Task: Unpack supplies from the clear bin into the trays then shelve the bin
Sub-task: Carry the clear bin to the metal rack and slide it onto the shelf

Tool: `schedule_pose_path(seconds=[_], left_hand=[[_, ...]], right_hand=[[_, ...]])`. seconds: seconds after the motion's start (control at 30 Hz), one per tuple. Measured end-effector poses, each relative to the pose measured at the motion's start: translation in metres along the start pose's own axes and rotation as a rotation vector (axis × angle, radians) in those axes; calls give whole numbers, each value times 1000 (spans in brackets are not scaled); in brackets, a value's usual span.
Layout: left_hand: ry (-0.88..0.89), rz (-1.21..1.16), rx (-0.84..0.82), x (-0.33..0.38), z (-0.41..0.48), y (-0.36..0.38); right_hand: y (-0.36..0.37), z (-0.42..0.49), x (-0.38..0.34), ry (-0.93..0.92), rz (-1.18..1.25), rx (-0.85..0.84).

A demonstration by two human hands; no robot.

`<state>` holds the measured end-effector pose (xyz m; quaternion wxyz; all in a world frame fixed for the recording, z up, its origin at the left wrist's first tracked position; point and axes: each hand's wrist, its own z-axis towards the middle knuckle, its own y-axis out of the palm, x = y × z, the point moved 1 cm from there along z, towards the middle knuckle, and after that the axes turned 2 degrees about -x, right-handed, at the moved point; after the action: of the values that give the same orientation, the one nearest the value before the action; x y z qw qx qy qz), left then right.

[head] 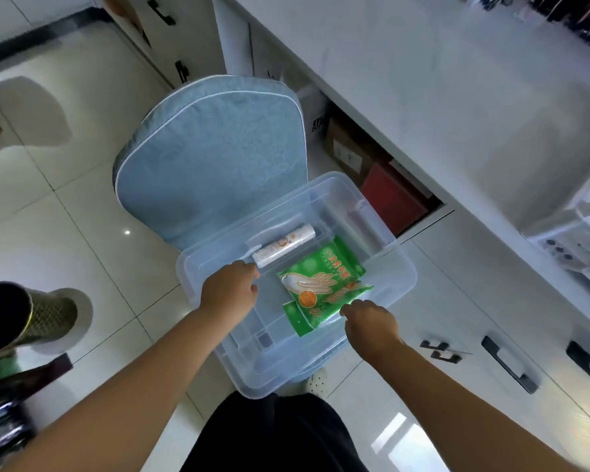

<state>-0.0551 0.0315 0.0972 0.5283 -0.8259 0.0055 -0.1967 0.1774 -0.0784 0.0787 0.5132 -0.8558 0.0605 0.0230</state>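
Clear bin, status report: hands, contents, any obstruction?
Left hand by white roll, right hand at green packets; grips unclear. Clear bin open on blue chair. No obstruction.

Home interior: glossy white floor tiles (92, 185), white counter (406, 83) over black-handled cabinets (511, 364), blue-cushioned chair (215, 158).
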Motion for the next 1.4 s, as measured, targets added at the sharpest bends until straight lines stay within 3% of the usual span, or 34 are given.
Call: schedule_pose_path(seconds=[0.17, 0.5, 0.67, 0.9, 1.0, 1.1, 1.4], left_hand=[[134, 48, -24, -3, 42, -15], [368, 275, -85, -38, 132, -15], [301, 247, -116, -32, 144, -4], [304, 246, -41, -15, 135, 2], [319, 181, -24, -7, 124, 1], [328, 120, -12, 4, 106, 1], [428, 107, -40, 55, -4, 30]], right_hand=[[1, 2, -12, 134, 31, 15], [46, 4, -70, 699, 283, 80], [57, 10, -90, 909, 359, 186], [83, 1, -97, 1220, 848, 433], [93, -12, -89, 1348, 1154, 440], [104, -29, -81, 1351, 1282, 397], [131, -171, -74, 1373, 1215, 592]])
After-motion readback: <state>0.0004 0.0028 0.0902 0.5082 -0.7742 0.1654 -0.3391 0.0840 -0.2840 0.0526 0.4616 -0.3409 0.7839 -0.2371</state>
